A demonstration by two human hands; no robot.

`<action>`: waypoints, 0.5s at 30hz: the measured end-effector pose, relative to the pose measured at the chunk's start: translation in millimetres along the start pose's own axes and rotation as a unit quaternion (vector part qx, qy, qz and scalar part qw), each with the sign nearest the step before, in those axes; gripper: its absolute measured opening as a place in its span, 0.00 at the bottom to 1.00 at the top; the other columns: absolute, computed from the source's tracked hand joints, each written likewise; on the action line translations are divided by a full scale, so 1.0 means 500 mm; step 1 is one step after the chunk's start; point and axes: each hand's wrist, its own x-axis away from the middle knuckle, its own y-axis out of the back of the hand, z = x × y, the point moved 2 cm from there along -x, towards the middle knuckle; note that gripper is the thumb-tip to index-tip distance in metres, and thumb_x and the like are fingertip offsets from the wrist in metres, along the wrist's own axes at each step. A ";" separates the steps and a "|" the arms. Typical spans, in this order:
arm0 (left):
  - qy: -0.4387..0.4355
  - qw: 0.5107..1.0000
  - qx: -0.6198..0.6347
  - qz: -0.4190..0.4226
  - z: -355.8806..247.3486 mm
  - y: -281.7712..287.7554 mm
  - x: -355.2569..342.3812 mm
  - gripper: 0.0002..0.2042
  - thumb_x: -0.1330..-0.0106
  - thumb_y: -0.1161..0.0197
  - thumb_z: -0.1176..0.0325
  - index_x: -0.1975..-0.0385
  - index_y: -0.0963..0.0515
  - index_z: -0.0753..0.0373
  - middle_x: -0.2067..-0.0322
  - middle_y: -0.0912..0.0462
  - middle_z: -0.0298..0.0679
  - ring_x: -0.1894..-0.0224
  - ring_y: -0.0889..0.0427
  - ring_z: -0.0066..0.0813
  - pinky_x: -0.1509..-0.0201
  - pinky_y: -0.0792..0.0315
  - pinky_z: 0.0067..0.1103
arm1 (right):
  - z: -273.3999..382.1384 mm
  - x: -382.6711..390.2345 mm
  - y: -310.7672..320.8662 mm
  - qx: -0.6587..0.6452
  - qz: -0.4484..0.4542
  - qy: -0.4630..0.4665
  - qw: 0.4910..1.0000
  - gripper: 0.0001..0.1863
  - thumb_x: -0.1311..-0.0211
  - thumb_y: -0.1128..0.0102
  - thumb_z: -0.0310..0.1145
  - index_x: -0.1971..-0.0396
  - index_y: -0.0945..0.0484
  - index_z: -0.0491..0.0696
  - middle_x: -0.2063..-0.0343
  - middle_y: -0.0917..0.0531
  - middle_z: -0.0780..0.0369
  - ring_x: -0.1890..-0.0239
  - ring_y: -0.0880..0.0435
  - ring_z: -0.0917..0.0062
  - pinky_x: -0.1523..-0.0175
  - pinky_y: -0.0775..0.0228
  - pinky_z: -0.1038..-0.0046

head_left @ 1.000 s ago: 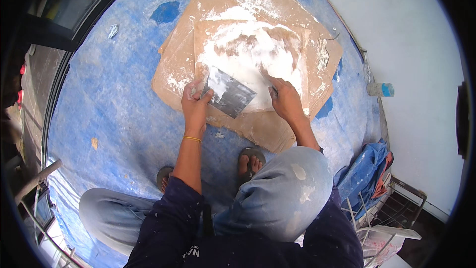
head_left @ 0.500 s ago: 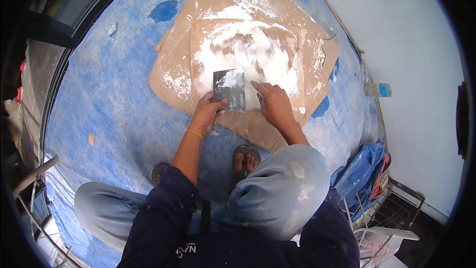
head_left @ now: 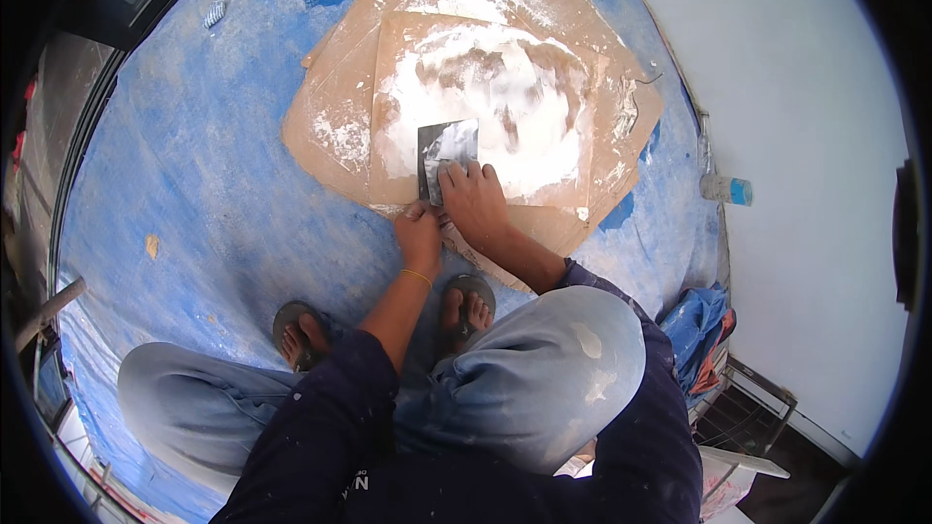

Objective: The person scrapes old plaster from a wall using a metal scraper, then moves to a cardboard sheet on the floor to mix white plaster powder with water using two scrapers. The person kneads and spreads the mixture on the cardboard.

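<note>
A dark, flat rectangular sheet (head_left: 433, 142) smeared with white lies over the near part of the powdery patch on the cardboard. My left hand (head_left: 419, 237) pinches its lower edge, thumb and fingers drawn together. Across the sheet's lower right part rests my right hand (head_left: 474, 202), back up, fingers somewhat apart, with the thumb hidden. Beneath is a smaller cardboard piece (head_left: 384, 87) coated with white powder or paste, set on a larger cardboard sheet (head_left: 330, 107) spotted with white.
Blue sheeting (head_left: 194, 165) spreads over the floor. At the right wall (head_left: 815, 87) a clear bottle with a blue band (head_left: 726, 189) lies on its side. A bundled blue cloth (head_left: 694, 330) sits by a dark metal rack (head_left: 762, 398). My sandalled feet (head_left: 466, 311) are close behind the cardboard.
My right hand has moved left from beside the dark sheet onto its lower right part. My left hand has slid down and right to the sheet's bottom edge.
</note>
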 end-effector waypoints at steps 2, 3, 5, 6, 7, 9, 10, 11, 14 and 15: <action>-0.030 0.999 0.025 0.003 -0.019 0.003 -0.013 0.12 0.32 0.40 0.74 0.81 0.26 0.65 0.76 0.19 0.37 0.75 0.22 0.22 0.67 0.26 0.20 | 0.008 -0.033 -0.009 0.015 0.016 -0.010 1.000 0.18 0.44 0.40 0.36 0.55 0.23 0.44 0.62 0.23 0.61 0.60 0.23 0.68 0.56 0.33 0.68; -0.041 0.996 0.064 0.040 -0.027 0.002 -0.017 0.12 0.32 0.42 0.76 0.80 0.26 0.65 0.76 0.19 0.37 0.75 0.22 0.23 0.67 0.25 0.19 | 0.015 -0.044 -0.011 0.028 0.010 -0.004 1.000 0.19 0.45 0.39 0.36 0.54 0.23 0.44 0.62 0.23 0.61 0.60 0.23 0.68 0.55 0.33 0.68; -0.022 0.999 0.023 0.004 -0.030 0.008 -0.019 0.10 0.34 0.43 0.79 0.80 0.26 0.65 0.76 0.19 0.38 0.74 0.22 0.23 0.67 0.25 0.20 | 0.024 -0.065 -0.019 0.074 -0.013 0.018 0.997 0.26 0.50 0.33 0.39 0.51 0.24 0.43 0.60 0.23 0.60 0.59 0.23 0.68 0.55 0.33 0.68; 0.009 0.999 0.011 -0.031 -0.029 0.015 -0.019 0.10 0.35 0.44 0.80 0.80 0.26 0.65 0.76 0.19 0.38 0.74 0.22 0.23 0.67 0.26 0.20 | 0.026 -0.071 -0.023 0.074 -0.030 0.012 0.997 0.27 0.50 0.33 0.39 0.50 0.25 0.43 0.59 0.23 0.60 0.59 0.23 0.68 0.55 0.33 0.68; -0.015 0.999 0.035 0.004 -0.028 0.015 -0.018 0.10 0.37 0.45 0.80 0.81 0.26 0.64 0.77 0.21 0.36 0.76 0.25 0.21 0.69 0.29 0.19 | 0.030 -0.074 -0.032 0.064 -0.017 0.008 0.998 0.27 0.50 0.33 0.39 0.50 0.25 0.42 0.59 0.22 0.60 0.59 0.23 0.68 0.55 0.33 0.68; -0.035 0.995 0.082 0.042 -0.025 0.025 -0.019 0.10 0.40 0.45 0.82 0.81 0.27 0.60 0.80 0.25 0.32 0.79 0.31 0.18 0.74 0.37 0.18 | 0.037 -0.072 -0.056 0.043 0.045 -0.030 0.998 0.32 0.51 0.33 0.39 0.45 0.26 0.41 0.57 0.22 0.58 0.59 0.23 0.67 0.55 0.33 0.68; 0.001 0.998 0.064 0.011 -0.019 0.036 -0.020 0.10 0.40 0.46 0.82 0.81 0.27 0.61 0.80 0.26 0.32 0.79 0.31 0.18 0.74 0.37 0.19 | 0.047 -0.063 -0.066 0.035 0.048 -0.016 0.998 0.31 0.50 0.34 0.39 0.46 0.26 0.41 0.57 0.22 0.59 0.59 0.23 0.67 0.55 0.33 0.68; 0.000 0.998 0.060 0.003 -0.016 0.045 -0.022 0.10 0.40 0.46 0.82 0.81 0.27 0.61 0.81 0.27 0.32 0.79 0.31 0.18 0.75 0.37 0.19 | 0.055 -0.061 -0.074 0.034 0.009 0.000 0.999 0.29 0.49 0.35 0.38 0.46 0.26 0.42 0.58 0.22 0.59 0.59 0.23 0.67 0.55 0.33 0.68; -0.042 0.999 0.002 0.016 -0.014 0.071 -0.030 0.09 0.40 0.46 0.82 0.81 0.27 0.61 0.82 0.29 0.31 0.79 0.31 0.17 0.76 0.38 0.20 | 0.083 -0.051 -0.096 0.049 -0.001 0.016 0.999 0.22 0.46 0.39 0.36 0.52 0.23 0.41 0.60 0.22 0.58 0.58 0.23 0.67 0.52 0.33 0.66; -0.063 0.997 -0.025 0.027 -0.016 0.076 -0.033 0.10 0.40 0.46 0.82 0.81 0.27 0.61 0.82 0.30 0.30 0.79 0.31 0.17 0.76 0.38 0.20 | 0.091 -0.052 -0.095 0.066 -0.029 0.020 0.997 0.19 0.44 0.41 0.35 0.54 0.22 0.41 0.60 0.22 0.58 0.57 0.23 0.67 0.51 0.33 0.66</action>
